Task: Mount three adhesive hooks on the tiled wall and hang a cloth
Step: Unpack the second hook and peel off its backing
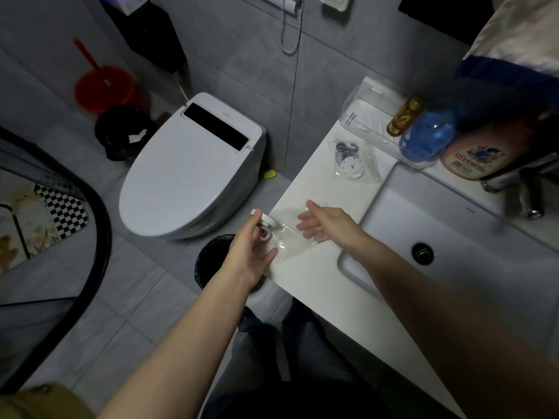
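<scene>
My left hand [249, 247] holds a white adhesive hook [266, 226] between thumb and fingers, just off the left edge of the white vanity counter [317, 282]. A clear plastic wrapper [290, 237] lies on the counter beside it. My right hand [325, 223] rests flat on that wrapper with its fingers straight. Further back on the counter, another clear bag [352, 161] contains a grey hook and a white round hook. A white and blue cloth [514, 46] hangs at the upper right. The grey tiled wall [257, 55] lies behind the toilet.
A white toilet [187, 173] stands left of the counter, with a black bin [214, 258] under my left forearm. The sink basin [438, 237] is to the right, with bottles [429, 140] and a clear tray [372, 107] behind it. A red bucket [102, 87] sits far left.
</scene>
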